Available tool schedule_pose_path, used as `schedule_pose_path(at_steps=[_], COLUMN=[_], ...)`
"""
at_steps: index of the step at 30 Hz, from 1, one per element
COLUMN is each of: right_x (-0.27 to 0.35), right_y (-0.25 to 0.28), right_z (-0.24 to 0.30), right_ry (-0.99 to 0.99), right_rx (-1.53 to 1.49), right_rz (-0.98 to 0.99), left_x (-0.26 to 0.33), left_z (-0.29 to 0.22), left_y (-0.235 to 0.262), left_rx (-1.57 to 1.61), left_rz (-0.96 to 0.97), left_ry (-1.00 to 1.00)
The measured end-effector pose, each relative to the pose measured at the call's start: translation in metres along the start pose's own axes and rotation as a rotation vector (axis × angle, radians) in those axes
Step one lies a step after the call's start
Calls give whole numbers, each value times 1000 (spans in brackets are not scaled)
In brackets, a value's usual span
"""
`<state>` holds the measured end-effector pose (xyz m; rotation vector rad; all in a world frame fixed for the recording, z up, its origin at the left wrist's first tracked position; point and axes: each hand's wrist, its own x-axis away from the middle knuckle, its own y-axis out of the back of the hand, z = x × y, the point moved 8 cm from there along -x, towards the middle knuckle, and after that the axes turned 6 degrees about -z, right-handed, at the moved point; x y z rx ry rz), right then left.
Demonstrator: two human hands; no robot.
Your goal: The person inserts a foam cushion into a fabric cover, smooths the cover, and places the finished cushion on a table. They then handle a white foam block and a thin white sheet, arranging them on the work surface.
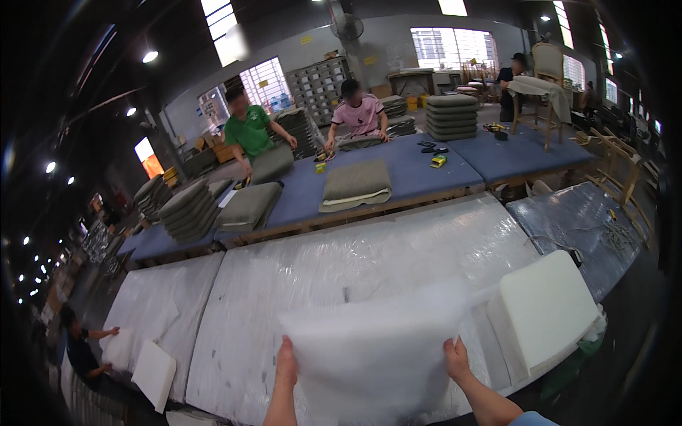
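A soft white sheet of batting (pixel 373 355) is held up in front of me over the plastic-covered table (pixel 284 284). Its far edge is blurred and looks slightly see-through. My left hand (pixel 286 366) grips the left edge of it, thumb upward. On the opposite edge my right hand (pixel 458 358) pinches it, fingers partly hidden behind the sheet. To the right of that hand lies a thick white foam pad (pixel 548 311) with rounded corners, apparently on top of other white padding.
Beyond my table, blue-topped tables (pixel 419 174) carry stacked grey-green cushions (pixel 452 117). A person in green (pixel 247 131) and another in pink (pixel 357 113) handle cushions there. At lower left a co-worker (pixel 84 351) touches white padding beside a foam piece (pixel 154 373). Cord (pixel 619 238) lies at right.
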<state>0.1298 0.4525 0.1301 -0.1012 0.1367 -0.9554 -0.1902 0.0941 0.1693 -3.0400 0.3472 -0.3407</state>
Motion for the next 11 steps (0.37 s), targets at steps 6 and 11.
schedule_pose_path(at_steps=[6, 11], right_x=[57, 77], right_y=[-14, -7], right_z=[37, 32], right_ry=[161, 378], right_rx=[226, 538], right_rz=[155, 457], left_x=[26, 31], left_z=[-47, -12], left_y=[43, 70], left_rx=[120, 161], left_rz=[-42, -48], left_ry=[-217, -124])
